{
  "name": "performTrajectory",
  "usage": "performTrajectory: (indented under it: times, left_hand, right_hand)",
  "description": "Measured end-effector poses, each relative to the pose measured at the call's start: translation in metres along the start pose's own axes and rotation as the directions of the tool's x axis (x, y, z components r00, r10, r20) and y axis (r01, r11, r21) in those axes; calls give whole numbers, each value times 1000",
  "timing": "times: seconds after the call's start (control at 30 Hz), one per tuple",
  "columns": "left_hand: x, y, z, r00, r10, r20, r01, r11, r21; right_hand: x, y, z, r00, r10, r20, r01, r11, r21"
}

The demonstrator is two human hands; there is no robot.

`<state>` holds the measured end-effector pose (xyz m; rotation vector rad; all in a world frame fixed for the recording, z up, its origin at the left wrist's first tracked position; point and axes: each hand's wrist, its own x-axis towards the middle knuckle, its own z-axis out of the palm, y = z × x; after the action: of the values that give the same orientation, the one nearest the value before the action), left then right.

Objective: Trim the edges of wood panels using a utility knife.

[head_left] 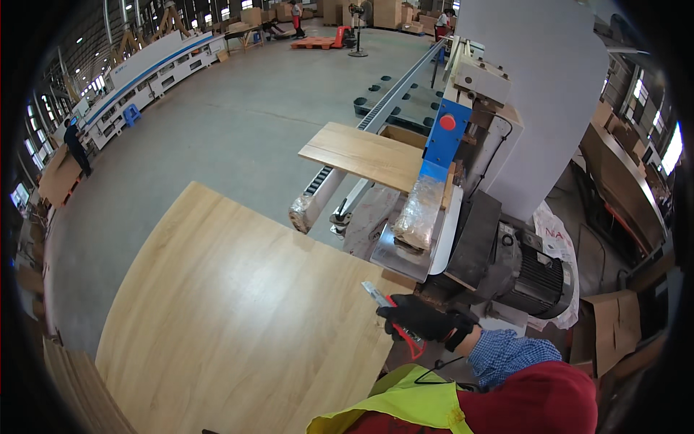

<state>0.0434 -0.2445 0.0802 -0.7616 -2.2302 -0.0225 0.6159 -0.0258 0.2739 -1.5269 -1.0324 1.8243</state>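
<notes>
My right hand [423, 318], in a black glove, is closed around a box cutter [374, 293] with red trim. Its silvery front end points up and to the left, over the right edge of a large light-wood panel [238, 311]. A red end of the tool sticks out below my fingers. No part of my left hand shows. Beyond the panel, a smaller wooden board [365, 153] lies across a roller rail and the machine's bed.
At the right stands a machine with a blue post [444, 137], a red button [447, 122], a wrapped block [419, 213] and a black motor [538, 278]. The roller rail [390, 101] runs far back. Stacked panels [87, 390] stand at the lower left; people work far off.
</notes>
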Motion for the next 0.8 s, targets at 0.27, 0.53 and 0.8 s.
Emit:
performTrajectory:
  times: [0.27,0.53,0.8]
  left_hand:
    - [3,168,23,965,228,129,-21,559,-829]
    - [-14,425,-173,733,675,87,228,-123,-966]
    - [0,494,-234,372,919,131,909,-333,-251]
  right_hand:
    - [3,-73,-78,963,-258,-85,190,864,-467]
    - [171,-152,-226,722,-689,61,249,176,-952]
    - [264,-130,-231,762,-642,-89,220,385,-896]
